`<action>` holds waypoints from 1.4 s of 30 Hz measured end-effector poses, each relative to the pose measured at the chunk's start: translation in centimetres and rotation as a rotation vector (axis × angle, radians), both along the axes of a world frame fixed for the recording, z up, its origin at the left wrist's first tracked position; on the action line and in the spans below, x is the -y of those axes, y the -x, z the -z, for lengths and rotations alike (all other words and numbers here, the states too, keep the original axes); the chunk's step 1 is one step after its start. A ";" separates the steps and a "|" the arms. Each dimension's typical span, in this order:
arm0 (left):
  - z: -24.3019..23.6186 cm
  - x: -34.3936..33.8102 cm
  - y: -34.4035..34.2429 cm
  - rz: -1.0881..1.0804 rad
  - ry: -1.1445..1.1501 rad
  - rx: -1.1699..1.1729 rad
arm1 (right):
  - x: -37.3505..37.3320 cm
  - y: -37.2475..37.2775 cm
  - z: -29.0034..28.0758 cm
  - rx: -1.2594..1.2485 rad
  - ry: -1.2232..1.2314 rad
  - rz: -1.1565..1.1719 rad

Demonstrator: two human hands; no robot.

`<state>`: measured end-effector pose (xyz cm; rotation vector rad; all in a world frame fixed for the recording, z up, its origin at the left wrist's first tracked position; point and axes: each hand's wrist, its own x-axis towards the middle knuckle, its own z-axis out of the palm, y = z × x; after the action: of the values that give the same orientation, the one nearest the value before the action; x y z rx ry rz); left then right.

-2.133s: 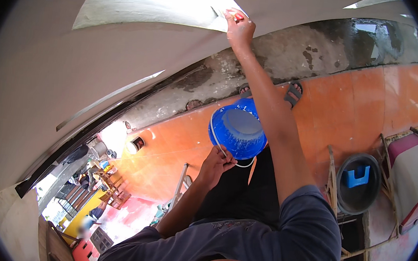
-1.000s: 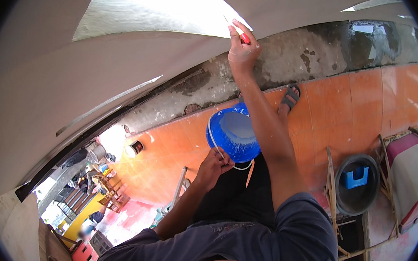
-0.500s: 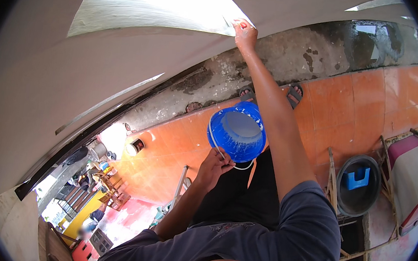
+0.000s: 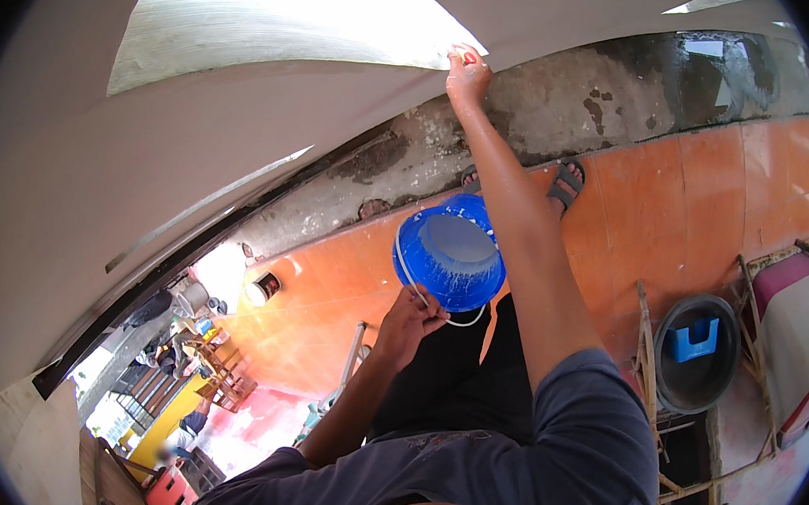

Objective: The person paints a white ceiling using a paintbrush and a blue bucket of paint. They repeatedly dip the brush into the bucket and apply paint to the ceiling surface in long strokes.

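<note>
The blue bucket [image 4: 442, 283] sits in front of the body, partly behind the right forearm [image 4: 515, 200]. At its near side, the left hand [image 4: 406, 325] closes around the thin white handle [image 4: 464, 324]. Beyond the bucket, the right hand [image 4: 468, 80] grips a red tool [image 4: 469, 58], mostly hidden, close to the pale wall [image 4: 184, 127]. Recommended: hold the bucket level to contain the whitish liquid [image 4: 461, 238]; apply light, even pressure. The bucket is round, white-splashed plastic; beyond it, the sunlit wall shows fine ridges.

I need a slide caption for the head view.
Left hand holds a blue bucket by its white handle; right hand grips a red object beside a sunlit wall.
</note>
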<state>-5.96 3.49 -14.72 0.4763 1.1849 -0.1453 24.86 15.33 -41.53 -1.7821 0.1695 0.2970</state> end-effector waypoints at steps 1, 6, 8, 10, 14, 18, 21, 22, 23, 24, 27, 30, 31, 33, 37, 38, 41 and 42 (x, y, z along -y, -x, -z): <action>0.0 0.0 0.0 0.006 0.001 -0.004 | 0.5 0.2 0.0 -0.061 0.051 0.006; 0.2 0.4 -0.1 0.037 -0.020 -0.012 | 0.7 -0.1 -0.8 0.131 -0.055 0.005; 0.2 0.5 -0.1 0.033 -0.018 0.014 | 0.1 -0.5 -1.1 0.187 0.002 -0.008; 0.2 0.5 0.0 0.033 -0.017 0.021 | -0.4 -1.0 -1.5 0.085 0.170 -0.043; -0.1 0.5 -0.1 0.056 -0.001 0.006 | -1.4 -1.7 -2.9 0.129 0.285 -0.157; -0.3 0.6 -0.5 0.023 -0.003 -0.019 | -1.9 -1.7 -5.9 0.352 0.129 -0.071; -0.4 0.7 -0.5 0.020 0.003 0.023 | -1.0 -1.1 -9.0 0.514 0.075 -0.061; -0.4 0.7 -0.4 0.022 0.003 0.019 | -0.7 -1.0 -10.2 0.539 0.068 -0.067; -0.4 0.7 -0.3 0.024 0.003 0.020 | -0.2 -0.9 -11.6 0.537 0.017 -0.080; -0.3 0.6 -0.2 0.022 0.001 0.016 | 0.2 -0.9 -13.1 0.538 -0.035 -0.087; -0.4 0.6 0.1 0.003 -0.013 0.006 | 0.5 0.5 -18.2 0.324 -0.355 0.060; -0.1 0.6 0.0 0.028 -0.017 -0.017 | 1.1 1.3 -22.4 -0.135 -0.776 0.330; -0.1 0.6 0.0 0.006 -0.011 -0.006 | 1.4 1.1 -23.3 -0.313 -0.898 0.424; -0.2 0.7 0.1 -0.012 -0.008 0.007 | 2.0 0.3 -24.3 -0.715 -1.091 0.573; -0.3 0.8 0.2 0.029 -0.023 0.012 | 1.8 -1.0 -25.2 -0.923 -1.270 0.394; -0.4 0.9 0.2 0.027 -0.019 0.001 | 1.3 -1.5 -25.3 -0.893 -1.299 0.346; -0.4 1.2 0.1 0.037 -0.013 -0.011 | -0.8 -3.2 -26.2 -0.825 -1.376 0.187; -0.4 1.2 0.0 0.044 -0.011 -0.009 | -1.7 -3.6 -26.8 -0.821 -1.392 0.122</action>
<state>-5.93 2.24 -14.29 0.5121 1.1851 -0.1792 28.49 16.99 -14.76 -0.2049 0.4966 0.8004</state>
